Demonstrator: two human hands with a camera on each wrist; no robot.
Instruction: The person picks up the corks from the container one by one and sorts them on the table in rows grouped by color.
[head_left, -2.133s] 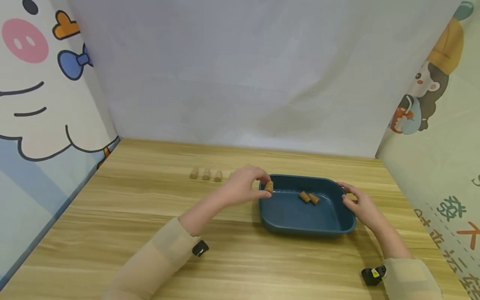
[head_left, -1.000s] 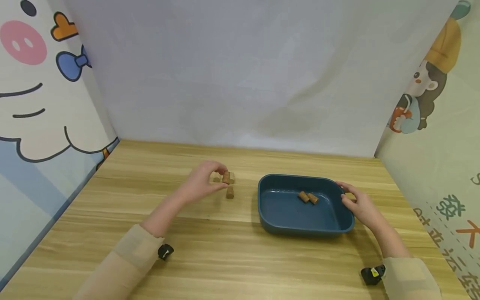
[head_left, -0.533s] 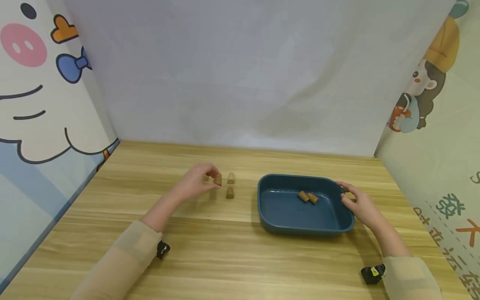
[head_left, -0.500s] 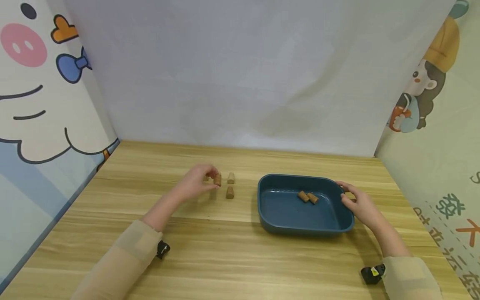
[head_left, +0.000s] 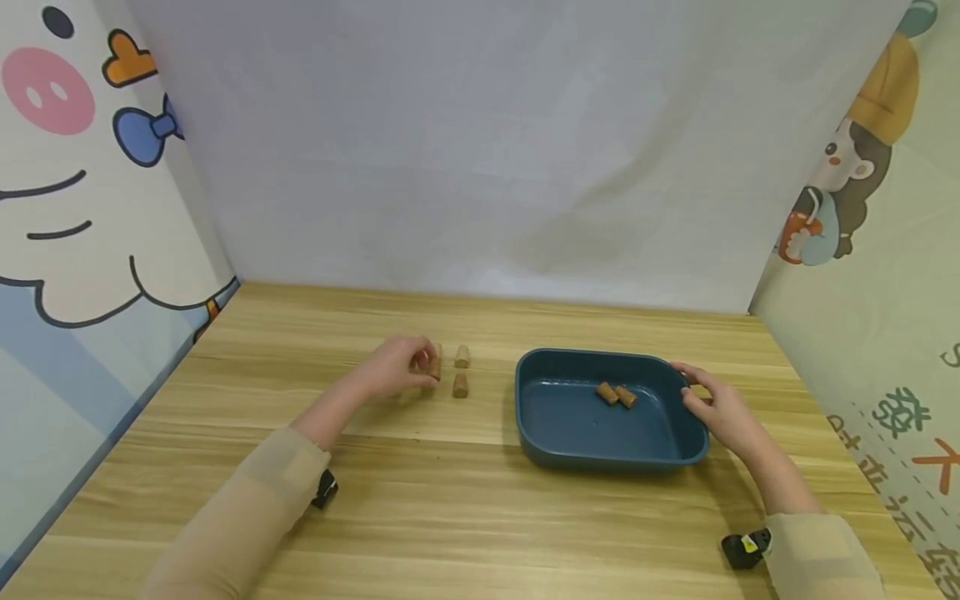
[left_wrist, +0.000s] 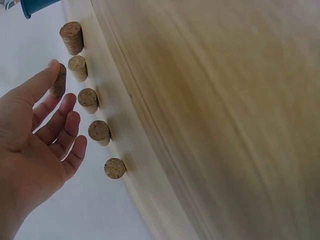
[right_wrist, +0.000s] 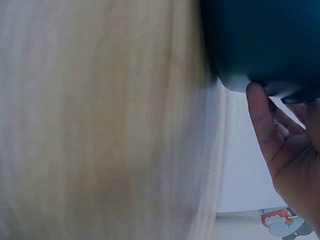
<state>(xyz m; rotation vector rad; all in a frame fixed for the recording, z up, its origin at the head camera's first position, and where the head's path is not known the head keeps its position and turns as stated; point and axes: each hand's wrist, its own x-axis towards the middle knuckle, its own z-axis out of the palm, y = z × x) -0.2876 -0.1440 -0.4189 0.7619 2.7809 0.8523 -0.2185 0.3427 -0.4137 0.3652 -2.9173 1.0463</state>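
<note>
A brown cork (left_wrist: 59,82) is pinched between the thumb and index finger of my left hand (head_left: 393,367); the other fingers curve loosely. In the head view it is low over the table, left of a standing brown cork (head_left: 460,385). Behind that one stands a paler cork (head_left: 462,357). The left wrist view shows several corks upright in a line, mostly hidden by my hand in the head view. My right hand (head_left: 723,412) grips the far right corner of a dark blue tub (head_left: 611,462), thumb and fingers at its rim. Two corks (head_left: 617,394) lie inside.
The wood-grain table (head_left: 450,517) runs back to a pale cloth backdrop (head_left: 480,150). Printed cartoon panels stand at both sides, a pig panel (head_left: 67,200) on the left. The tub occupies the right half of the table.
My left hand has carried the cork leftward from the tub's left rim to beside the standing corks, then lowered it. The right hand and tub stay in place.
</note>
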